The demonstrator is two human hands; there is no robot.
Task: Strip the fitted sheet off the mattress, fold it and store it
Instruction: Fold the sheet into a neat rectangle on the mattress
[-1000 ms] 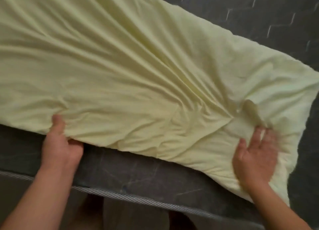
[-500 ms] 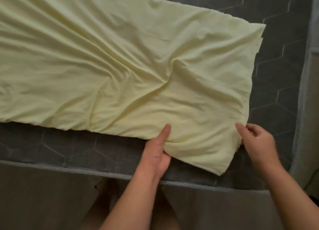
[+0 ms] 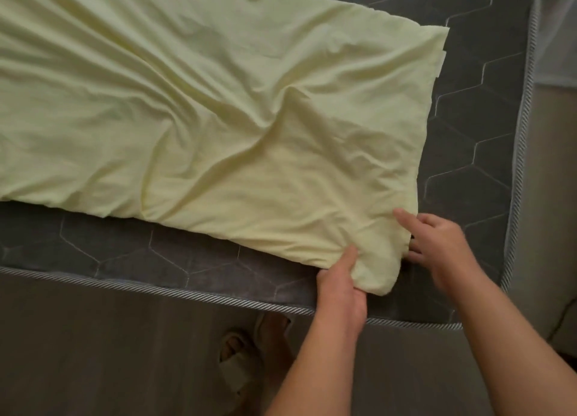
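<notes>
Fabric fills most of my feed: the pale yellow fitted sheet (image 3: pixel 218 119) is off the mattress corners and lies folded into a long, creased band across the top of the dark grey mattress (image 3: pixel 468 153). It runs from the left edge of the view to a squared end at the right. Hexagon quilting shows on the bare mattress beside and in front of the sheet, and striped piping (image 3: pixel 156 290) marks the mattress's near edge.

Both hands are at the sheet's near right corner. The left hand (image 3: pixel 340 284) grasps the corner from the front, with its thumb pressed on top of the cloth and the fingers hidden beneath it, so the fabric bunches up around the grip. The right hand (image 3: pixel 440 244) is just beside it at the sheet's right edge. It is a little blurred, but I can see one digit lying on top of the cloth and others curled in under the edge, so I read it as pinching the sheet there.

Below the mattress, a foot in an open sandal (image 3: pixel 237 356) stands on the floor.
</notes>
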